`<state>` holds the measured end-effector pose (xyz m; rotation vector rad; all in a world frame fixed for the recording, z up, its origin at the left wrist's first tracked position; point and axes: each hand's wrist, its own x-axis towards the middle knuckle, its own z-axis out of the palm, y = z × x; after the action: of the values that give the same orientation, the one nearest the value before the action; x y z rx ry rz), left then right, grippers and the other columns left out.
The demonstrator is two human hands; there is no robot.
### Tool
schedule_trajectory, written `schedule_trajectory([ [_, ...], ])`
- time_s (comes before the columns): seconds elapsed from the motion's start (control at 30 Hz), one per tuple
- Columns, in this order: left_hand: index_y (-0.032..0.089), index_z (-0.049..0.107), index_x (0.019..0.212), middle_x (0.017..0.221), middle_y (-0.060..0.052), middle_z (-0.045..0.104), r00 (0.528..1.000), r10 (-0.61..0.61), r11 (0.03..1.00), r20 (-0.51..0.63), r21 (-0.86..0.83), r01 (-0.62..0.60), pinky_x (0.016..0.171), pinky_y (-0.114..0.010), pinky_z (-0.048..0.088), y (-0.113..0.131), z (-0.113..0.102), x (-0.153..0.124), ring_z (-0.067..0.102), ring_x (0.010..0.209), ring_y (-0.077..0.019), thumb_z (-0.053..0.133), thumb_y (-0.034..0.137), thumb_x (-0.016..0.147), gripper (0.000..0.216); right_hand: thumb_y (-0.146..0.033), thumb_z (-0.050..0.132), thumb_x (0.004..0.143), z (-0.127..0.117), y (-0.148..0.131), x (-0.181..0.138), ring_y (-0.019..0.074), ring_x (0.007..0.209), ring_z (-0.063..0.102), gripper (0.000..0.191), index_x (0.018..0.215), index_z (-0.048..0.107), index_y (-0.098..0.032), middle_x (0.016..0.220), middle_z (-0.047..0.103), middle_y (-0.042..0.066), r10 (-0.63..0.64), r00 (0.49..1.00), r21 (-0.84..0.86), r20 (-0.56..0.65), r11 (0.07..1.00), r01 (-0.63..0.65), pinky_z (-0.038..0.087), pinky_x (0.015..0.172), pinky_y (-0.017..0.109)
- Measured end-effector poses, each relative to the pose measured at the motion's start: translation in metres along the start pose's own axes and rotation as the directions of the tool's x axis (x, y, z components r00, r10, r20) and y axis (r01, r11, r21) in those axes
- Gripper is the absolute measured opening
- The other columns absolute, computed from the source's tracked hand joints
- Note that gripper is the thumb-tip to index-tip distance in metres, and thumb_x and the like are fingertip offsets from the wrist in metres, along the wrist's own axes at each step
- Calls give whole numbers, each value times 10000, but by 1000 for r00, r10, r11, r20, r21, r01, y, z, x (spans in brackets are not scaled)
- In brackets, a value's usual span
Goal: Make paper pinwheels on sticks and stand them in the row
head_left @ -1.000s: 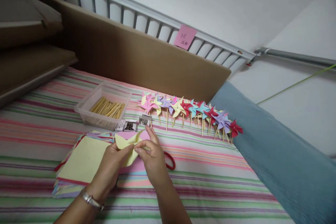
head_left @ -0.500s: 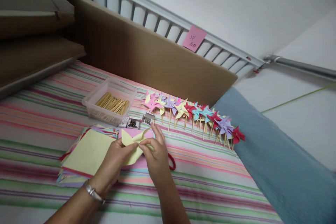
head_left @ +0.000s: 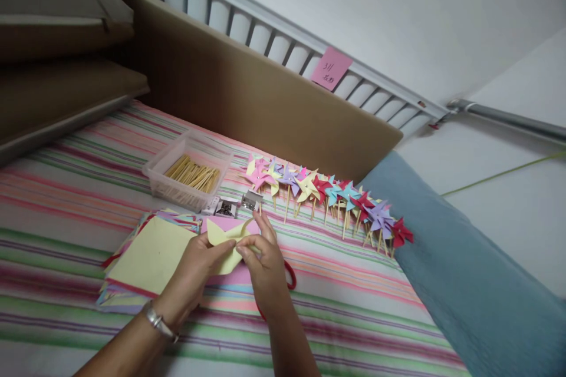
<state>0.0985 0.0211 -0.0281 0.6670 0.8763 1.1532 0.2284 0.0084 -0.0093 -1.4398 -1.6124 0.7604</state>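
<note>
A pale yellow paper pinwheel [head_left: 229,263], its corners partly folded inward, is held up between my hands. My left hand [head_left: 204,259] pinches it from the left, thumb on the folds near the middle. From the right, my right hand [head_left: 262,259] closes thumb and index finger at the centre; anything small between those fingertips is hidden. Pink paper [head_left: 242,274] lies beneath. Red scissor handles [head_left: 290,275] show partly behind my right hand. At the left is a stack of coloured paper squares [head_left: 152,253], a yellow one on top.
A clear plastic box [head_left: 152,175] holds thin wooden sticks [head_left: 193,174]. Small open boxes of metal pins [head_left: 226,208] stand before it. Finished pinwheels [head_left: 348,193] on sticks line up along the cardboard panel [head_left: 265,106]. Striped cloth [head_left: 354,306] covers the surface.
The whole view has shifted slightly, moving things a little to the right. Both hands keep nearly the same pinch on the yellow paper. More of the red scissor handle shows below my right hand.
</note>
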Motion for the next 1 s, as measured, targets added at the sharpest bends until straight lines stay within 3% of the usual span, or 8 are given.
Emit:
schedule_trajectory([
  [0.33,130,715,997,902,-92,744,1000,27,998,-5,52,-27,786,-299,473,1,1,2,656,870,-242,735,289,662,372,-190,596,761,1,4,1,243,1342,307,80,731,665,-218,1399,456,65,82,997,107,-15,991,-80,218,1078,429],
  [0.57,127,707,987,887,-92,740,1000,-28,999,-8,37,28,709,-285,475,1,2,0,654,798,-230,739,298,649,380,-208,606,742,-1,7,4,236,1195,468,58,700,646,-209,1136,620,65,109,994,182,3,977,-107,297,1010,353],
  [0.7,121,713,917,804,-74,737,999,-43,999,-5,-1,43,700,-275,473,1,4,-1,647,747,-206,741,268,643,312,-224,607,736,1,8,3,202,929,574,46,698,615,-201,854,648,26,157,987,296,39,941,-162,404,838,299],
  [0.8,125,715,871,767,-62,731,998,-64,998,-3,-6,64,654,-252,465,1,5,-2,638,709,-188,740,255,638,268,-258,627,723,3,10,2,145,650,537,72,713,602,-192,700,613,-11,245,967,370,69,894,-253,411,639,255],
  [1.0,126,715,850,680,-26,705,995,-94,995,-32,30,95,545,-221,418,0,4,0,598,592,-152,747,237,612,264,-291,664,667,3,10,2,121,535,474,130,669,597,-179,592,593,-24,339,940,371,44,868,-330,366,533,230],
])
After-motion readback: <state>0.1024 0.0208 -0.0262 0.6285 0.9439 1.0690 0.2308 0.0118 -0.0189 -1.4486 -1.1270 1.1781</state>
